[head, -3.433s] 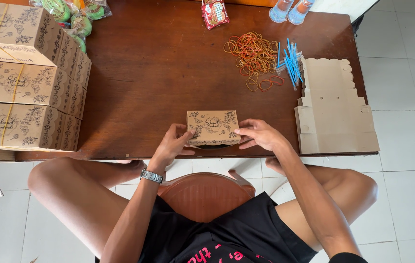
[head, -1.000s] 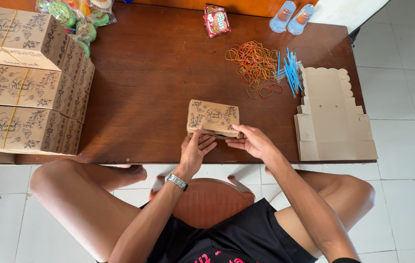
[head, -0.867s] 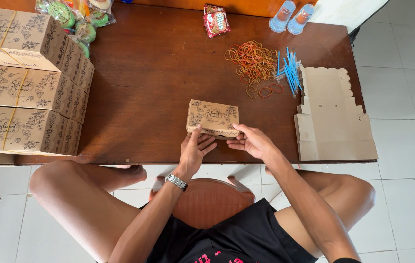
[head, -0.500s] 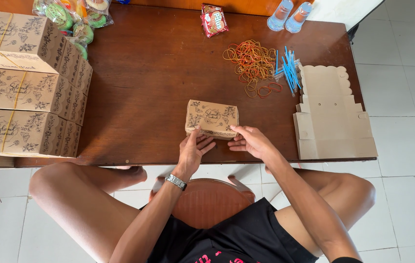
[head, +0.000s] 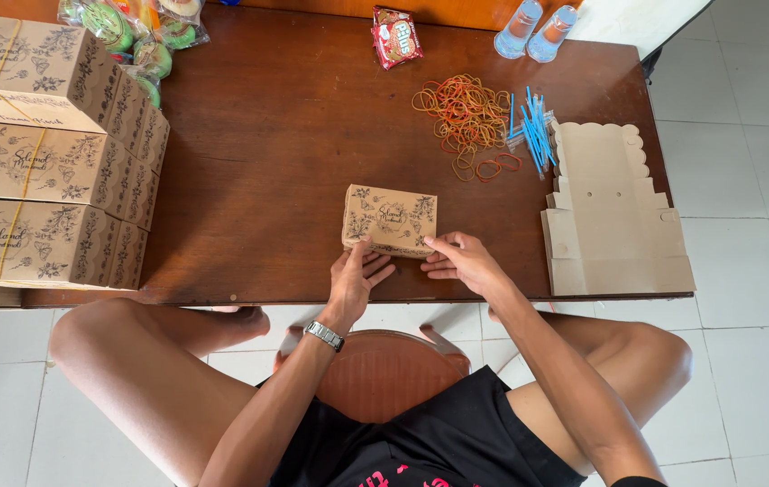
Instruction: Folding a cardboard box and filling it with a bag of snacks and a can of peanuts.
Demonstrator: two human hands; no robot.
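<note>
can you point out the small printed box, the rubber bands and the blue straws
small printed box [head: 390, 219]: head view, middle of its top face
rubber bands [head: 463, 114]: head view, centre of the pile
blue straws [head: 536, 132]: head view, middle of the bundle

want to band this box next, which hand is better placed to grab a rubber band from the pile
Probably the right hand: the rubber bands lie on its side. The left hand would have to cross the box.

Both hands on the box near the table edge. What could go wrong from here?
1. The box sits close to the near edge of the table, held only from the front by the left hand and right hand; a slip might pull it off.
2. The flat blanks overhang the edge slightly; the right arm could knock them down.
</note>
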